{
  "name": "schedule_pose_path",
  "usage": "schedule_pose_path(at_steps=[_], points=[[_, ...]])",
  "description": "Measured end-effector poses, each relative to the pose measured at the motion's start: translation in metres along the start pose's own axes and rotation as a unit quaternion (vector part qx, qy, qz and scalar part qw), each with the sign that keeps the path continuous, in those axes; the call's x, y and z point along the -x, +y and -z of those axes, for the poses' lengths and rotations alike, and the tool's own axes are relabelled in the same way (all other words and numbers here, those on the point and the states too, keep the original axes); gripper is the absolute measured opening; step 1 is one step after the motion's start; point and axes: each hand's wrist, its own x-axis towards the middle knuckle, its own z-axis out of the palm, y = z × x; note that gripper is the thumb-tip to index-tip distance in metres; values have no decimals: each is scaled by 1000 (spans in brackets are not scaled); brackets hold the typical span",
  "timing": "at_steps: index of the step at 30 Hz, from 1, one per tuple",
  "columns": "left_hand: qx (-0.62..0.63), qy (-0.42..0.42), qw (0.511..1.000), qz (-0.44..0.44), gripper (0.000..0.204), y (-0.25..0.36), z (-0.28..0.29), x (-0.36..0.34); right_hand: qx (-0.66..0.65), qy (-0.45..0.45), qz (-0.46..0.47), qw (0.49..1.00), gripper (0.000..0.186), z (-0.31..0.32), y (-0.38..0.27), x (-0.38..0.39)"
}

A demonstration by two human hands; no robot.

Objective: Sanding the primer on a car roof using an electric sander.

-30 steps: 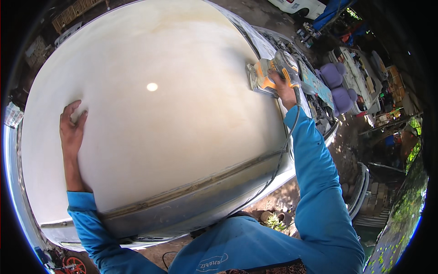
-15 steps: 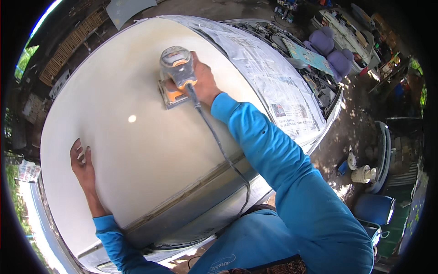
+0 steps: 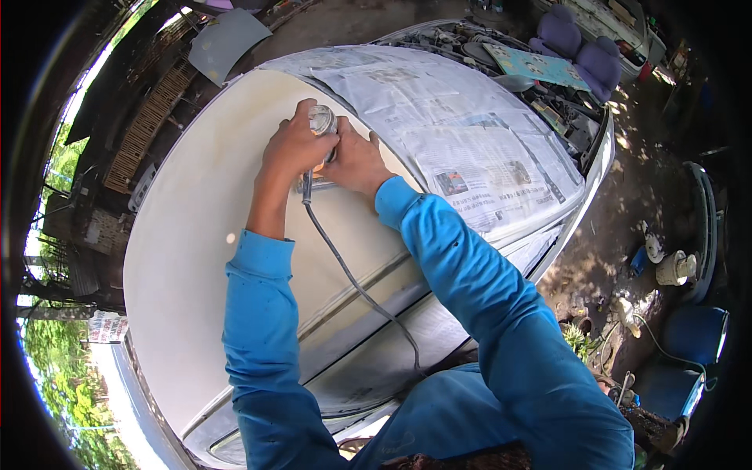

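Note:
An orange and grey electric sander (image 3: pixel 322 120) rests on the cream-white car roof (image 3: pixel 196 204), close to its far right edge. My left hand (image 3: pixel 290 153) grips the sander from the left, fingers curled over its top. On the other side my right hand (image 3: pixel 356 163) is closed around the body, so much of the tool is hidden between the two hands. A grey cord (image 3: pixel 352 278) trails from the sander across the roof and down over the near side.
Newspaper sheets (image 3: pixel 470 149) cover the windshield area beside the roof edge. Beyond lie an exposed engine bay (image 3: pixel 446 43) and purple seats (image 3: pixel 599 66). Blue containers (image 3: pixel 693 333) and a white bucket (image 3: pixel 675 269) stand on the ground at right. A grey panel (image 3: pixel 227 43) lies far left.
My left hand has left the roof's left part and taken hold of the sander. The sander has moved nearer the newspaper-covered edge, with my right hand still on it. The view has shifted.

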Motion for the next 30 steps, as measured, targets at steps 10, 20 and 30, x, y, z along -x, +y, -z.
schedule_pose_path(at_steps=[10,20,30], points=[[-191,9,980,-55,73,68,-36,-48,-149,243,22,958,36,111,121,173],[-152,-39,974,-165,62,46,-23,-50,-44,339,-2,940,22,90,174,211],[-153,-52,967,-199,50,66,-22,-38,-67,352,1,934,18,87,175,213]])
